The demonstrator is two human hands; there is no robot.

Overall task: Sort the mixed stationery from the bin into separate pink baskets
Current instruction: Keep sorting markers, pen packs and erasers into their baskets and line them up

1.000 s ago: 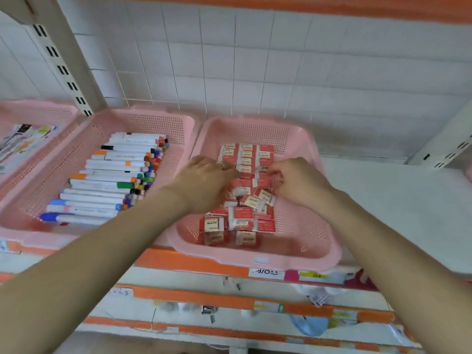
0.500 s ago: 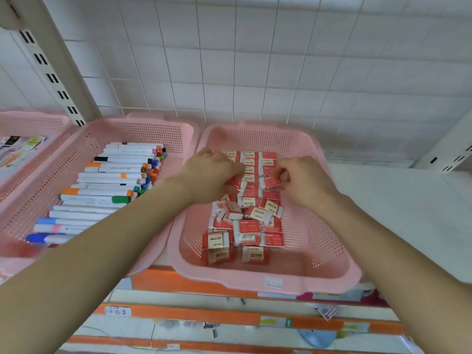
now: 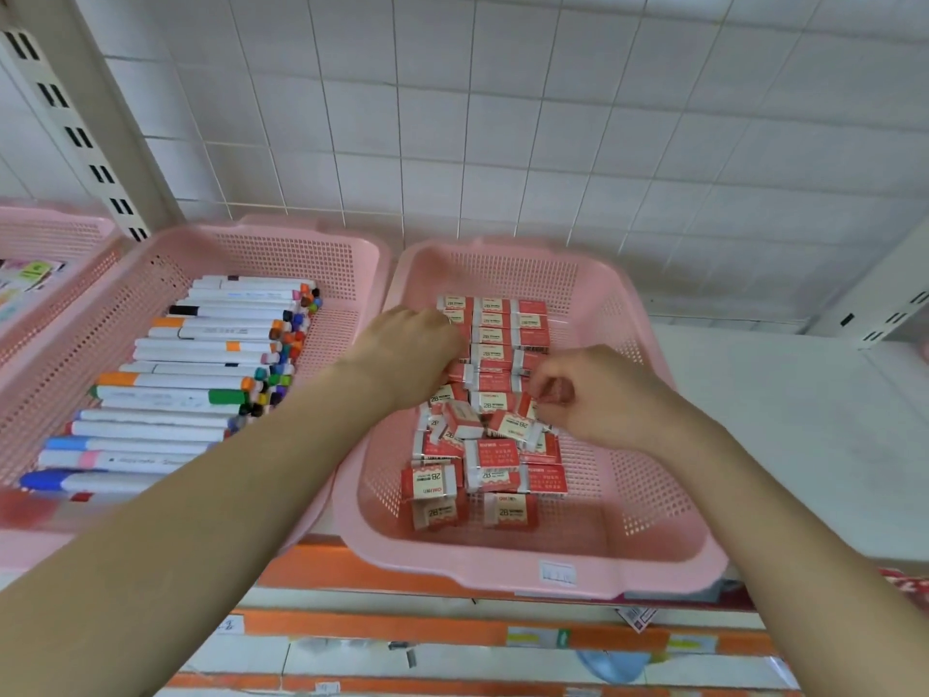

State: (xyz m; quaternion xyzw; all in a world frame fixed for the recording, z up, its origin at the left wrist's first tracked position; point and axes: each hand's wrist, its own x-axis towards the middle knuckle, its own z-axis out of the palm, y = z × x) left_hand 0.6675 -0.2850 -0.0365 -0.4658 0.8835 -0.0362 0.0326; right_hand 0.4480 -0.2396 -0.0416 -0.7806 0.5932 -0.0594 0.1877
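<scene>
Both my hands are down in the eraser basket (image 3: 653, 560) at centre right of the frame, because I am squaring the erasers (image 3: 495, 339) into rows, as I judge it. The far half of the pile lies flat in tidy columns, while the near half is a loose heap, some tilted on edge. My right hand (image 3: 598, 394), right of centre, has its fingers curled with a bit of red showing between thumb and fingertips, so I take it I am pinching one eraser to turn it the right way up. My left hand (image 3: 407, 354), just left of the rows, is knuckles-up with the fingers tucked under against the packs. Whether it grips one or only steadies the stack I cannot tell. Beside it, touching rim to rim, the marker basket (image 3: 281, 244) at centre left holds the markers (image 3: 201, 384) laid parallel, most caps toward the right, which keeps them from rolling. By count there are three pink baskets in view, the third basket (image 3: 55, 228) being cut off at the upper left with colourful flat items I cannot identify. I count roughly twenty markers and some two dozen erasers showing, more being hidden under my hands and each other. The bin itself is out of view.
</scene>
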